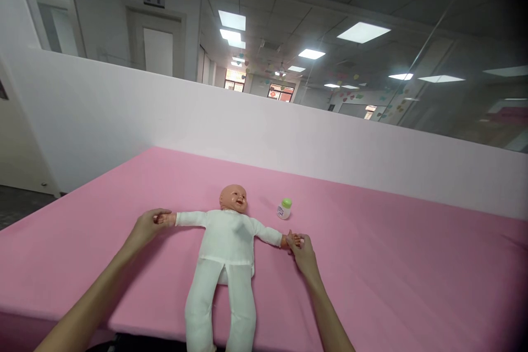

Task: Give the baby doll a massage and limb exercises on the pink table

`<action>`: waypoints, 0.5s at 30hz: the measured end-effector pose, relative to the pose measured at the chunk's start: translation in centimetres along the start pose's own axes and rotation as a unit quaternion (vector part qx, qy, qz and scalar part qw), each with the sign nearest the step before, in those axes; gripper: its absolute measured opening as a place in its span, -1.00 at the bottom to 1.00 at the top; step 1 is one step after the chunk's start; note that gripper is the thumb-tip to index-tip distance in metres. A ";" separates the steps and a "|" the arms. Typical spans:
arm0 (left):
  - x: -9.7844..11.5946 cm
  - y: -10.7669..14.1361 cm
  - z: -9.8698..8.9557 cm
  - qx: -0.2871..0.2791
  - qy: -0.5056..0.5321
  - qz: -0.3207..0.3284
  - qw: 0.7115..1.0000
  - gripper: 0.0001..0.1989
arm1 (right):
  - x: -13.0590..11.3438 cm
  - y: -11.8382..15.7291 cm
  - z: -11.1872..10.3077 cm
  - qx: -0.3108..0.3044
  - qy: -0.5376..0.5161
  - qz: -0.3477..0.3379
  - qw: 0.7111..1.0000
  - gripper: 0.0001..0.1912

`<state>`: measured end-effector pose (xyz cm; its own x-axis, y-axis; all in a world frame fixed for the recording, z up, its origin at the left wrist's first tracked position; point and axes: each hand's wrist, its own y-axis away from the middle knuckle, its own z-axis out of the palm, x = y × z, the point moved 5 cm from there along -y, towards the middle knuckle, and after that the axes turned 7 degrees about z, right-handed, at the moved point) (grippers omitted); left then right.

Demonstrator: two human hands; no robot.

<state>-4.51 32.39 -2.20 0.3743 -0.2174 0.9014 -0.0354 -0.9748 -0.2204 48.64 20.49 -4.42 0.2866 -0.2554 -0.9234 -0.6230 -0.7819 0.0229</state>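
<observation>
A baby doll (pixel 229 242) in a white top and white trousers lies on its back on the pink table cover (pixel 371 264), arms stretched out to both sides. My left hand (pixel 145 229) is closed around the doll's hand at the left. On the other side, my right hand (pixel 304 254) grips the doll's other hand between thumb and fingers. Beyond that arm, near the doll's head, stands a small clear bottle (pixel 284 209) with a green cap; neither of my hands touches it.
A low white wall (pixel 264 126) runs along the table's far edge, with glass above it. Through the glass, a room with ceiling lights shows. A door (pixel 20 137) stands at the left.
</observation>
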 end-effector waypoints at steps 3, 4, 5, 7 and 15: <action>-0.1 -0.3 0.0 0.077 0.150 -0.035 0.985 -0.36 | -0.6 1.1 1.0 -0.020 -0.090 0.014 0.996 -0.20; -0.1 -0.3 0.2 0.105 0.187 -0.048 0.975 -0.31 | -1.1 1.4 1.2 -0.018 -0.117 0.003 0.993 -0.20; -0.1 -0.4 0.4 0.132 0.223 -0.065 0.964 -0.30 | -1.8 1.6 1.3 -0.012 -0.144 -0.011 0.989 -0.21; 0.1 -0.8 1.3 0.170 0.295 -0.094 0.935 -0.35 | -3.4 1.8 1.4 0.004 -0.180 -0.040 0.983 -0.23; 5.1 -8.9 7.1 0.069 0.375 -0.045 0.923 -0.60 | -13.1 -2.4 5.7 -0.071 -0.155 -0.139 0.976 -0.40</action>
<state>4.33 40.31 1.70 -0.3783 -0.1604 0.9117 0.1017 -0.9861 -0.1313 42.21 28.98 5.41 0.1824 0.1444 -0.9726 -0.4400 -0.8726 -0.2121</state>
